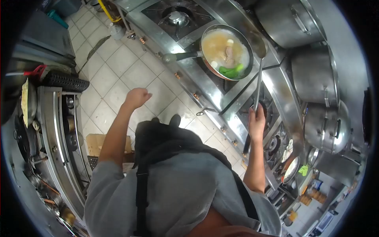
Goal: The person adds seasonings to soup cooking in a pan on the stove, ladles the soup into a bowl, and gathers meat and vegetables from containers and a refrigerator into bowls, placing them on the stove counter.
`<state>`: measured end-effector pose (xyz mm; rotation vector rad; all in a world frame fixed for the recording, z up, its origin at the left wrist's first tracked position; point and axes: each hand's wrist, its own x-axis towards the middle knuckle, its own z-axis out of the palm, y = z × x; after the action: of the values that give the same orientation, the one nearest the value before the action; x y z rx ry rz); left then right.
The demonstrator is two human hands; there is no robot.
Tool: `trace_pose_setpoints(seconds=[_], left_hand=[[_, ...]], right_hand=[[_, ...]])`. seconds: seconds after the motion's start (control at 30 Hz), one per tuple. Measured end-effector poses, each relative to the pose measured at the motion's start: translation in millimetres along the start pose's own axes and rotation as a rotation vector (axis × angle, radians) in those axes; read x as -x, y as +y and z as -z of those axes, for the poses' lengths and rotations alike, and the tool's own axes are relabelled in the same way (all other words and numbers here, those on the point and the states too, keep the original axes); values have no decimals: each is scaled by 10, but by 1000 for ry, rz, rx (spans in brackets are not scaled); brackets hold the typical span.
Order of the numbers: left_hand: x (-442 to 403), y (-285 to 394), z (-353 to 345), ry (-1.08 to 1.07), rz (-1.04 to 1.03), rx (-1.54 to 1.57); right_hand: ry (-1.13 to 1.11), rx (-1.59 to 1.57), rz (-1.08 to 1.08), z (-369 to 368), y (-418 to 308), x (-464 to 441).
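Plainly, I'm looking over a tiled floor [114, 79] and a hard steel stove [237, 94], big pots [314, 73] behind it. On the stove, the pan [250, 63], filled with broth [215, 42], should be heavy and prone to slosh; its long handle [186, 56] is the place to grip. The ladle [259, 75], probably light and stiff, has its bowl beside the pan's right rim, my right hand [256, 122] wrapping fingers round its shaft. My left hand's [137, 98] fingers curl in, nothing visible inside. Greens [232, 72] look soft, slippery.

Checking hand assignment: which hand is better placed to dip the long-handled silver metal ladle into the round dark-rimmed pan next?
Right, probably: the right hand grips the ladle, its bowl beside the pan. The left hand is loosely curled over the tiled floor.
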<state>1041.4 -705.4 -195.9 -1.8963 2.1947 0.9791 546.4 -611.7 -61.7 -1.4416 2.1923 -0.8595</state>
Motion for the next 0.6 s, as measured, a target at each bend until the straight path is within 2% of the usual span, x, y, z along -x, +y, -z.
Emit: trace_pose_setpoints(seconds=[0.03, 0.07, 0.1, 0.17, 0.2, 0.23, 0.27, 0.3, 0.37, 0.4, 0.5, 0.6], left_hand=[[-265, -13, -111, 31, -9, 145], [-570, -40, -299, 61, -19, 294], [-897, -72, -531, 49, -34, 296], [-1411, -91, -931, 96, 26, 623], [-1586, 2, -943, 93, 10, 631], [-1731, 121, -988, 81, 55, 530], [-1810, 186, -1053, 63, 108, 431], [-1920, 177, -1171, 49, 111, 443], [-2288, 127, -1551, -33, -183, 852], [-2523, 84, -1819, -48, -178, 865], [-3011, -82, -2453, -108, -255, 787], [-2446, 259, -1852, -55, 8, 790]], right_hand=[[-47, -198, -95, -45, 122, -30], [-72, -175, -91, -60, 83, -66], [-60, -166, -103, -68, -16, -116], [-134, 148, -126, -145, -253, -228], [-175, 149, -172, -225, -309, -315], [-105, 160, 25, -382, -270, -394], [-212, -9, -166, -416, -245, -457], [-317, -179, -364, -457, -533, -474], [-311, -259, -402, -556, -788, -407], [-301, -356, -425, -590, -874, -373], [-198, -215, -390, -577, -1013, -167], [-92, -167, -400, -480, -1082, 45]])
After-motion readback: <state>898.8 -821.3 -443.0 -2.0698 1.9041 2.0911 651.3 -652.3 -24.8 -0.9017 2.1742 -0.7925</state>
